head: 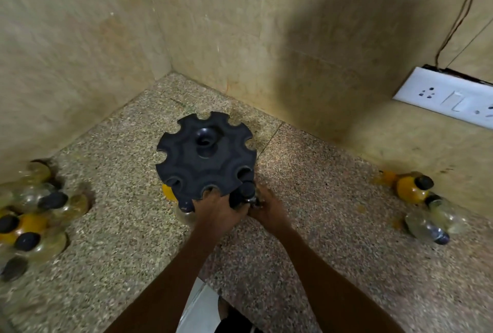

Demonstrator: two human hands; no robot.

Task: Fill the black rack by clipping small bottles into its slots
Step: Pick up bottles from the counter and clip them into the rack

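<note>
both hands are in tight at the near edge of the black rack [205, 156], which stands on the speckled counter [333, 239] in the corner. the left hand [217, 211] grips the rack's rim while the right hand [266, 207] closes around a small black-capped bottle [244, 194] at a near-right slot. loose bottles [40, 215] lie well off left and right.

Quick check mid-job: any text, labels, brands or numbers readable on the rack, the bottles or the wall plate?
None can be read.
Black rack: plain moulded plastic, no marking visible.
Bottles at left and at right: blurred, no label discernible.
White socket plate: only holes and a switch, no lettering.
</note>
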